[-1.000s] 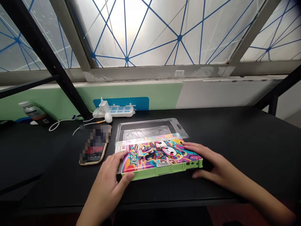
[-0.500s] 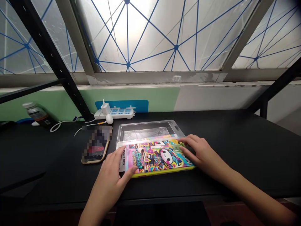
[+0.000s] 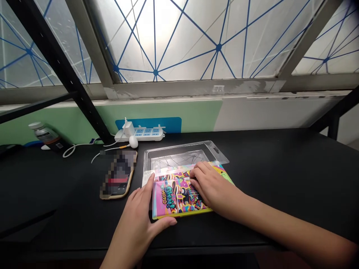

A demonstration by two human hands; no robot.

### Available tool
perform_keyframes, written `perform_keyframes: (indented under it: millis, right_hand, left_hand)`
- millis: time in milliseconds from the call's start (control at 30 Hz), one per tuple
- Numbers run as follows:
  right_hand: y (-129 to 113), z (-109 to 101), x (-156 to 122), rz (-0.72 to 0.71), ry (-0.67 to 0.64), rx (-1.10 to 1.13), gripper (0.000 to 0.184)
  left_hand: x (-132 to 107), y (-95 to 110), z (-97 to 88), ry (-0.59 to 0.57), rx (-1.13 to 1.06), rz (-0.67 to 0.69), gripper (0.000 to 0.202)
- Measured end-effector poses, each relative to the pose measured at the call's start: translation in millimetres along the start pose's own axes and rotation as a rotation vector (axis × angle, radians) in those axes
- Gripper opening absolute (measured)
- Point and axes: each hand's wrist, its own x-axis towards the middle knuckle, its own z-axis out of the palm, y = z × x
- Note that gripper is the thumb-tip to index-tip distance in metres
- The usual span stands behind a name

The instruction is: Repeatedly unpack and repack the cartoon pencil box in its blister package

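Observation:
A colourful pencil box (image 3: 174, 196) with cartoon print and a yellow lower edge lies flat on the black table. My left hand (image 3: 137, 215) is at its left end, fingers stretched along the side and the thumb apart near the front edge. Across the middle of the lid rests my right hand (image 3: 214, 185), its fingers bent and the fingertips at a seam on the top; it covers much of the printed picture. Just behind, partly overlapped by the box, is a clear plastic packaging tray (image 3: 148, 158).
A phone (image 3: 120, 179) lies left of the box. Behind it are a white power strip (image 3: 148, 133) with a plug and a white cable (image 3: 109, 150). A dark bottle (image 3: 46, 134) leans at the far left. Black frame posts (image 3: 75, 89) rise by the window.
My right hand has moved left from the box's right end to the middle of its lid. The left thumb has come off the lid to the front edge. The view has shifted slightly.

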Motion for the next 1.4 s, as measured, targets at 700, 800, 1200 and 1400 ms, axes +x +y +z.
perform_keyframes:
  millis: [700,800,1200,1400]
  right_hand:
    - [-12.1,-32.2,-23.5,-0.227,0.467,-0.013,0.013]
    - [-15.3,-53.4,-46.7,-0.308,0.325,0.081,0.016]
    - [50.3,-48.4,-122.0,0.178,-0.25,0.275,0.102]
    - [60.9,-27.9,-124.2,0.312,-0.172,0.45,0.073]
  left_hand:
    - [3.2,-0.2,-9.1,-0.1,-0.13,0.038,0.092]
    - [-2.5,-2.4,-14.0,-0.101,-0.212,0.034,0.099]
    - [2.5,5.1,-13.1,-0.224,-0.082,-0.138,0.086]
    - [-5.9,-1.7,-10.3,-0.163,-0.224,-0.207,0.077]
